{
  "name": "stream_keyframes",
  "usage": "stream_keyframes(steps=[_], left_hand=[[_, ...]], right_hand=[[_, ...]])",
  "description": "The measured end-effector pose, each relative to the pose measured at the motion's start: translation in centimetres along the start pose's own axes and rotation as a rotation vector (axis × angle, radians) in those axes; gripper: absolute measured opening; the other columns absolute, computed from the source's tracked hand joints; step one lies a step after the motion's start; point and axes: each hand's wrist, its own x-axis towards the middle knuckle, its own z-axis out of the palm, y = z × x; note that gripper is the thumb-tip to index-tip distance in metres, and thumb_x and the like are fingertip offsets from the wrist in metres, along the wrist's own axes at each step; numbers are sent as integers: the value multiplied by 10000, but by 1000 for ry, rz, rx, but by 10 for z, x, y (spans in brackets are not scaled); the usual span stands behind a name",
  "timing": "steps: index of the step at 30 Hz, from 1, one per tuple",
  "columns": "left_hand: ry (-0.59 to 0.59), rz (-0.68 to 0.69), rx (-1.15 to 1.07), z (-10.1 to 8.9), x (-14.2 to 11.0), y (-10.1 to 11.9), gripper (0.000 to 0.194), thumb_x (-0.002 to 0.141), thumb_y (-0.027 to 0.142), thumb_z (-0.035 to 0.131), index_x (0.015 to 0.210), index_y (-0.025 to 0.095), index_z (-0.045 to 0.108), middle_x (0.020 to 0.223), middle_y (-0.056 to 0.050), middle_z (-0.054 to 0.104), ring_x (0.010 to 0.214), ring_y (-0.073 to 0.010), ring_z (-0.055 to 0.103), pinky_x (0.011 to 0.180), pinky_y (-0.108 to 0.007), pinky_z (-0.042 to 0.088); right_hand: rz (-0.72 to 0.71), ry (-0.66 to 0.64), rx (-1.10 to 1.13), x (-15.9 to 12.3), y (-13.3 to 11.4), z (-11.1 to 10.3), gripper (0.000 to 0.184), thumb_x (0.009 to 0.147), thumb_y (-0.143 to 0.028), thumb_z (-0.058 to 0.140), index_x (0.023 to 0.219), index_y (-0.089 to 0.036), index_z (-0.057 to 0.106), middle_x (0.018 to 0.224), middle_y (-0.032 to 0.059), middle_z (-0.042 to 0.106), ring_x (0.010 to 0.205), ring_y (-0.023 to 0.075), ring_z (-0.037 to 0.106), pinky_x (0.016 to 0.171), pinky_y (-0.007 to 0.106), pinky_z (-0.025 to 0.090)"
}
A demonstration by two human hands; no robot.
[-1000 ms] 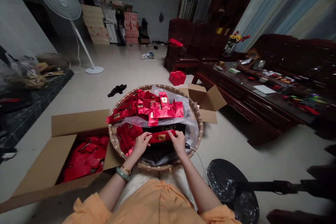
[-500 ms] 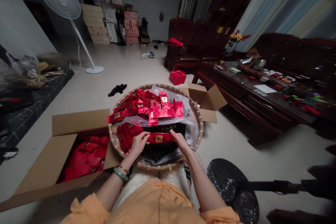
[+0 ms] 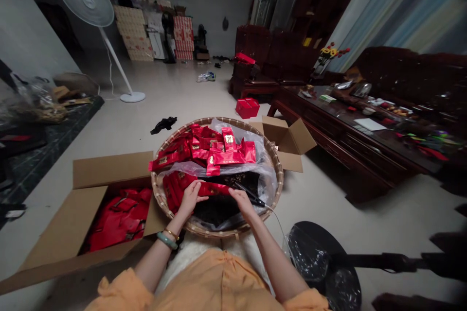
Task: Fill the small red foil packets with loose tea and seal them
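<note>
Between my two hands a red foil packet (image 3: 215, 188) is stretched level over the near part of a round woven basket (image 3: 278, 175). My left hand (image 3: 191, 196) pinches its left end, and my right hand (image 3: 241, 200) grips the right end. Under the packet lies dark loose material (image 3: 215, 211) in a clear plastic liner (image 3: 269, 182). A black pen-like tool (image 3: 251, 195) with a white cord rests beside my right hand. Filled-looking red packets (image 3: 229, 155) are heaped at the basket's far side, and more red packets (image 3: 175, 187) lie left of my left hand.
An open cardboard box (image 3: 87, 218) holding red packets stands at left. Another open box (image 3: 286, 138) is behind the basket at right, near a red box (image 3: 247, 108). A round black base (image 3: 314, 252) sits at lower right, a dark wooden table (image 3: 328, 131) beyond, a white fan (image 3: 132, 97) farther left.
The red packet has shifted slightly left and turned so its gold label hardly shows. My right hand has moved left with it, uncovering the black tool.
</note>
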Motion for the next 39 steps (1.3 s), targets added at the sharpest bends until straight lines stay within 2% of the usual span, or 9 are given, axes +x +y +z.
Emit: stream_keyframes(steps=[3,6,10,15,21,25,28,32,39], left_hand=[[-9,24,4,4,-4,2,406,689,486,624,920,156,579,838,-18,605,680,-136,602,521,-250,542],[-38,37,101,8,-7,5,368,703,481,601,872,155,612,789,-27,626,688,-150,605,505,-215,500],[19,136,208,5,-5,13,319,701,449,612,809,150,641,800,-49,657,770,-185,626,579,-236,516],[-82,7,146,4,-9,26,375,624,390,711,883,135,618,767,-35,666,709,-190,645,518,-269,542],[-199,-47,121,7,-16,30,384,650,393,703,901,109,643,877,-85,685,782,-222,667,564,-292,569],[-261,-80,157,5,-16,31,397,649,373,723,940,114,652,898,-102,689,797,-235,671,516,-258,557],[-230,-99,111,8,-18,36,438,725,431,655,1070,164,620,958,-99,678,789,-221,674,504,-261,559],[-138,-126,5,13,-20,42,457,782,509,561,1062,155,628,983,-117,668,791,-211,667,529,-281,567],[-167,-115,50,12,-20,39,472,733,529,599,1004,147,657,945,-106,675,808,-232,650,553,-320,567]], right_hand=[[75,-13,98,3,0,-1,492,672,-634,599,588,-153,657,563,5,616,607,164,538,673,286,405],[133,-116,204,5,-2,0,478,699,-622,587,651,-156,683,619,21,657,616,170,572,731,311,425],[88,-144,260,3,-7,-2,436,672,-577,650,808,-168,713,738,44,702,754,212,626,860,370,416],[77,-173,294,-5,-15,-4,478,626,-511,725,947,-157,700,843,68,718,884,247,637,935,414,381],[211,-313,511,-15,-18,1,489,693,-534,669,997,-151,681,948,93,708,926,245,637,901,392,406],[222,-292,480,-12,-15,-5,457,736,-529,629,993,-155,685,962,89,708,918,232,630,836,353,419],[197,-287,428,-10,-16,-7,438,723,-492,659,1016,-167,678,995,87,702,908,231,628,790,345,423],[155,-313,455,-10,-17,-3,440,707,-459,685,1023,-153,674,1056,97,684,1010,237,602,906,365,392],[315,-346,557,-12,-2,-5,442,779,-534,570,1016,-171,657,968,81,708,932,232,635,793,354,456]])
